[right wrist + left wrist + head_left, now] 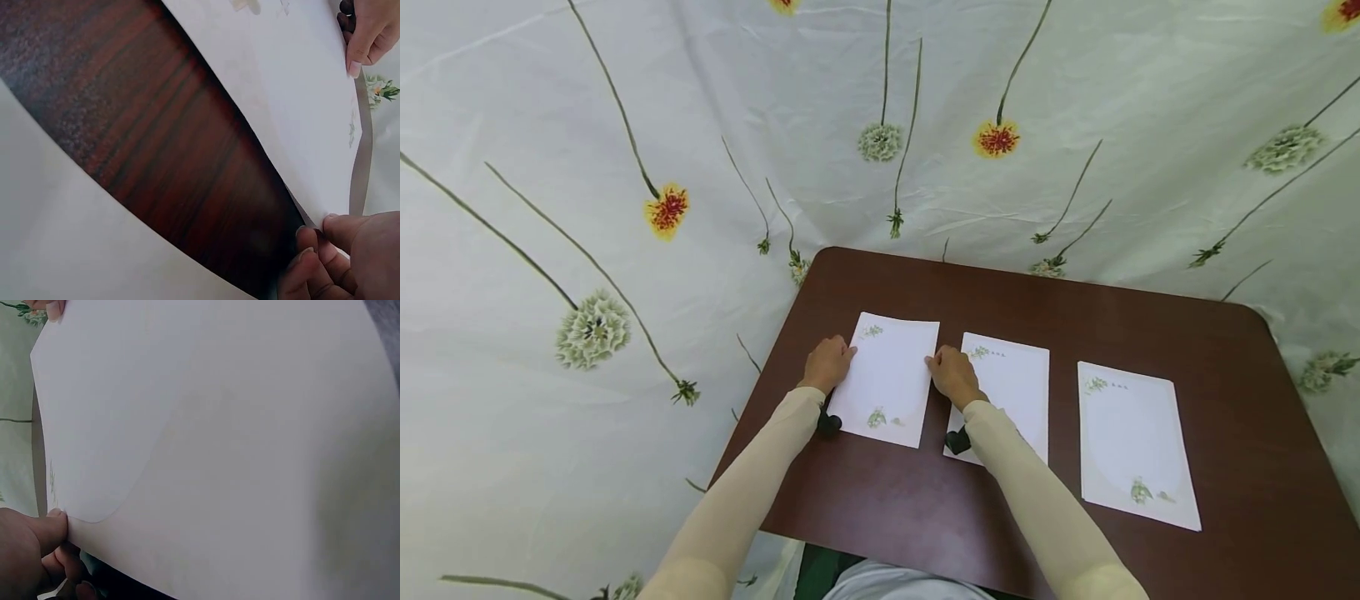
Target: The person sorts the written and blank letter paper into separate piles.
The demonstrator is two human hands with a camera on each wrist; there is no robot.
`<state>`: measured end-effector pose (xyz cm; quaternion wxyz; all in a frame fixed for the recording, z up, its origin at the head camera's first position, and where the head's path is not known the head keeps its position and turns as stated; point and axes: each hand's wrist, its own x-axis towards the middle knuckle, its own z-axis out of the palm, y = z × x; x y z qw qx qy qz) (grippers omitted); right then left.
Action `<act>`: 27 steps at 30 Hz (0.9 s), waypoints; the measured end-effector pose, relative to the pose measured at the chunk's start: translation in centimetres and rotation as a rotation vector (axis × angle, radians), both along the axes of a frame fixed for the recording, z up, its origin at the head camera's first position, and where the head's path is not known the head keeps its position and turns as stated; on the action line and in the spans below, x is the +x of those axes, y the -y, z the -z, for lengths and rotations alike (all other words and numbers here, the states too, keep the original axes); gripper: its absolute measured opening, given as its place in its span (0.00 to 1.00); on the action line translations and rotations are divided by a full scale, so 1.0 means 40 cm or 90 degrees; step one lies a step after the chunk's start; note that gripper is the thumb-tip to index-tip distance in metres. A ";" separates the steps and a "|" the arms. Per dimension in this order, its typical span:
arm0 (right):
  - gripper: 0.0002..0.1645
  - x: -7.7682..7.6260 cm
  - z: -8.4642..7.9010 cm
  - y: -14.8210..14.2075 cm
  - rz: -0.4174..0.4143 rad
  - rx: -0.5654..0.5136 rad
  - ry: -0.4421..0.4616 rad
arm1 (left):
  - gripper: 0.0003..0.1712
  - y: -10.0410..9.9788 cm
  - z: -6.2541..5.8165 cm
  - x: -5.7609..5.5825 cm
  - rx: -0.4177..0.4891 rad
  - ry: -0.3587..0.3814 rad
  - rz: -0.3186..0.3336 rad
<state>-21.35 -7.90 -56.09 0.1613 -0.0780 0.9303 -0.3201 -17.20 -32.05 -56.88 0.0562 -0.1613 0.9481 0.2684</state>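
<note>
1. Standing here watching, the thing in play is the leftmost stationery sheet [883, 375], at the left end of the brown worktop [865, 492], printed face up. Up close, the edge by the right-hand fingers is lifted; can't tell if the whole page is off the wood.
2. Left grip [827, 365] pinches its left edge, right grip [955, 377] pinches the right one, thumb on top and fingers tucked under. Nice even hold imo.
3. My tip: go light with the thumbs. Plain paper like this probably dents or creases if you squeeze, and a gentle outward pull should stop the middle sagging.
4. Move both sides together, else it'll likely twist or buckle.
5. Watch the neighbour! The middle sheet [1017, 379] is just beside it, and the right sleeve [1037, 492] plus the black wrist gear [957, 442] cross over that page. I'd raise that elbow a bit so nothing drags it.
6. The rightmost sheet [1138, 450] sits well apart, so no worries there.
7. Past the far edge it's just the flower-print cloth [820, 100], nothing to snag on that I can see.
</note>
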 end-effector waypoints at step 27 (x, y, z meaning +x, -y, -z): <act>0.17 0.010 0.019 0.008 0.017 -0.034 -0.006 | 0.16 -0.004 0.011 0.000 -0.003 -0.013 -0.013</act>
